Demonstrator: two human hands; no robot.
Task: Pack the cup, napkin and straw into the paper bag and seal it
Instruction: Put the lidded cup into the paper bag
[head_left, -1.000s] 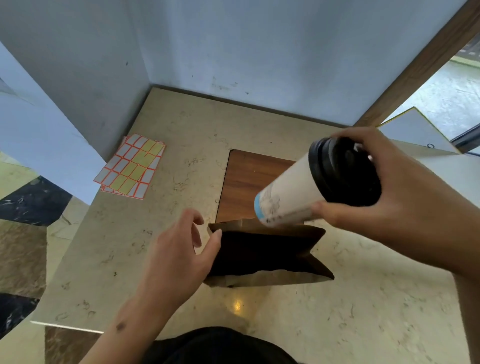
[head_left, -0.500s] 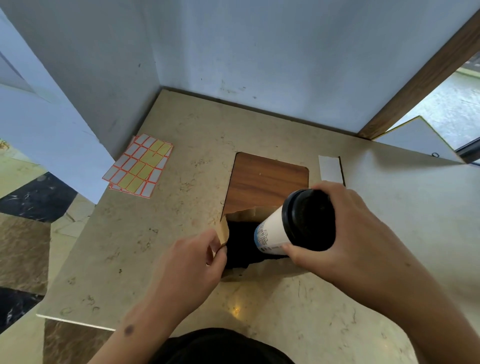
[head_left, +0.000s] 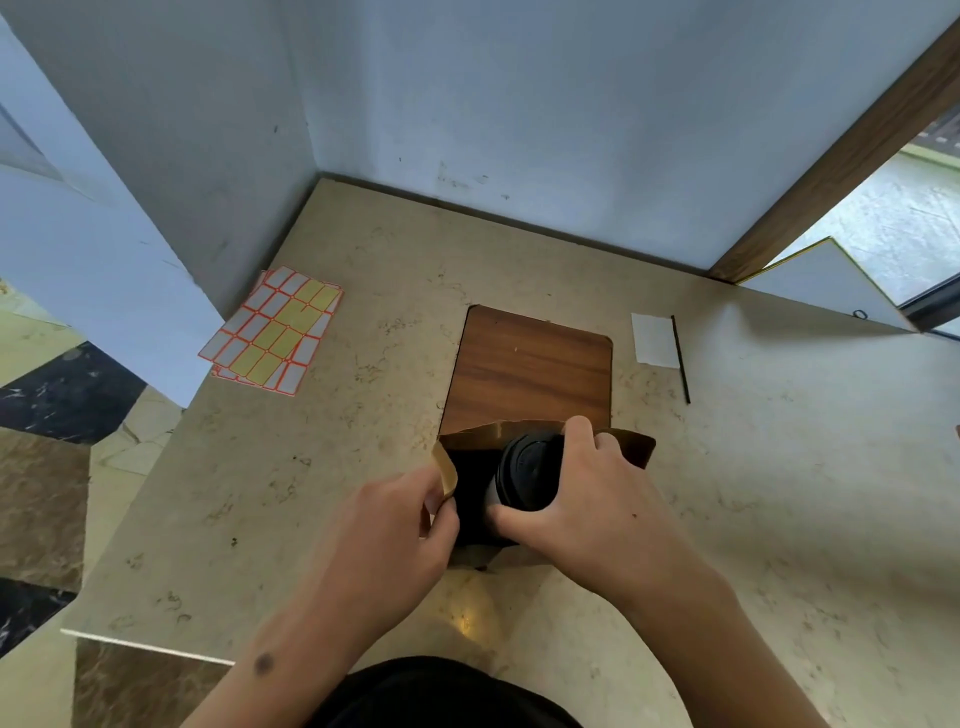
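Observation:
A brown paper bag (head_left: 631, 447) stands open on the counter in front of me. My left hand (head_left: 400, 525) pinches the bag's left rim and holds the mouth open. My right hand (head_left: 597, 499) grips a white cup with a black lid (head_left: 527, 475) from above; the cup stands upright inside the bag, only its lid and a strip of its side showing. A white napkin (head_left: 653, 340) lies flat at the back right of the counter, with a thin black straw (head_left: 680, 358) along its right edge.
A wooden board (head_left: 530, 364) lies just behind the bag. Sheets of orange-edged stickers (head_left: 275, 332) sit at the back left of the beige marble counter (head_left: 311, 493). Grey walls close the back and left. The counter's front left edge drops to the floor.
My right hand has brought the cup down from above the bag into its mouth and turned it upright. My left hand closed on the bag's left rim and pulled it open.

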